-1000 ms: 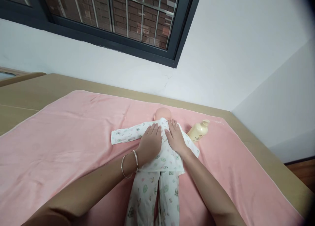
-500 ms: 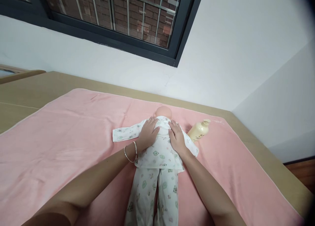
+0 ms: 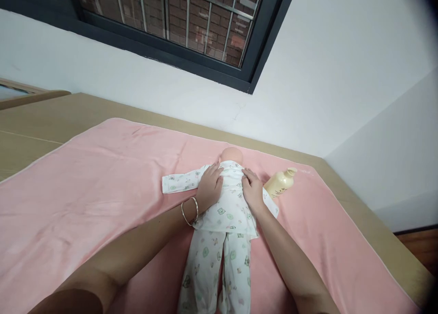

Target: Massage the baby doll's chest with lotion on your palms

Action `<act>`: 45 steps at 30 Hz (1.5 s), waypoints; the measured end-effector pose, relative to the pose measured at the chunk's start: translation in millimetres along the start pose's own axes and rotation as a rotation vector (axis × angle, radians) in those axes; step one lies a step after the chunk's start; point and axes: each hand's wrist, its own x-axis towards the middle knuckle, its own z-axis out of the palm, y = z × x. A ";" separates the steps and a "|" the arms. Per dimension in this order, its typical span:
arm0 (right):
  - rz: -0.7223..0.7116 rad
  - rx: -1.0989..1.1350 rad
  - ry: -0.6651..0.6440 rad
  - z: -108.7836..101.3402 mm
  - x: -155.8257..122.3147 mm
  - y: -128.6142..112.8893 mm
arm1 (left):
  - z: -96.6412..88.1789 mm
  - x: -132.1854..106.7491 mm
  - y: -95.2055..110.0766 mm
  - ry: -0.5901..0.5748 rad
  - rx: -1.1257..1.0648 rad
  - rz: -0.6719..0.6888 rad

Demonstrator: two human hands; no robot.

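Note:
A baby doll (image 3: pixel 232 154) lies stretched out in front of me, its bald head at the far end. It wears a white printed top (image 3: pixel 230 209) and matching trousers (image 3: pixel 204 264). My left hand (image 3: pixel 210 186) rests on the upper left of the top, fingers extended; two bangles circle that wrist. On the upper right side lies my right hand (image 3: pixel 252 188), its fingers slightly bent over the cloth. One sleeve (image 3: pixel 179 182) reaches out to the left; the other slants down on the right, partly under my right arm. Neither palm shows.
A cream pump bottle (image 3: pixel 280 182) stands to the right of the doll. Beneath everything is a pink blanket (image 3: pixel 102 177) on a wooden surface (image 3: pixel 44 117). A white wall (image 3: pixel 280 113) with a dark-framed window (image 3: pixel 246 79) rises behind.
The view has shifted slightly, moving the scene a little to the right. My right fingers look more bent than before; both hands remain on the doll's top.

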 end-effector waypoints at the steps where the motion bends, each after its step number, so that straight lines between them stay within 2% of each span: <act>1: 0.000 -0.032 0.000 -2.1 1.8 1.2 | -0.4 -0.1 0.7 0.005 -0.001 0.001; 4: -0.008 -0.149 0.006 -9.7 4.6 -2.3 | -1.6 -0.4 2.2 0.011 -0.006 0.011; 7: -0.077 -0.214 -0.001 -13.7 -0.3 -19.4 | -2.5 -0.7 3.1 0.004 -0.002 0.023; 10: -0.171 -0.166 -0.072 -10.0 -10.7 -41.3 | -2.9 -1.0 3.5 0.003 0.004 0.029; 13: -0.199 -0.119 -0.146 -1.5 -18.3 -53.2 | -2.9 -1.7 3.4 -0.001 0.007 0.028; 18: -0.162 -0.142 -0.206 6.2 -18.6 -49.7 | -2.8 -2.3 3.6 -0.020 0.012 0.024; 30: -0.102 -0.211 -0.208 7.0 -20.2 -48.3 | -2.2 -3.8 0.2 -0.031 -0.012 0.026; 37: -0.146 -0.275 -0.277 5.6 -19.9 -47.4 | -5.2 -3.4 1.4 -0.039 -0.028 0.033; 45: -0.231 -0.288 -0.276 0.7 -24.5 -45.8 | -1.7 -2.0 0.4 0.000 -0.013 0.029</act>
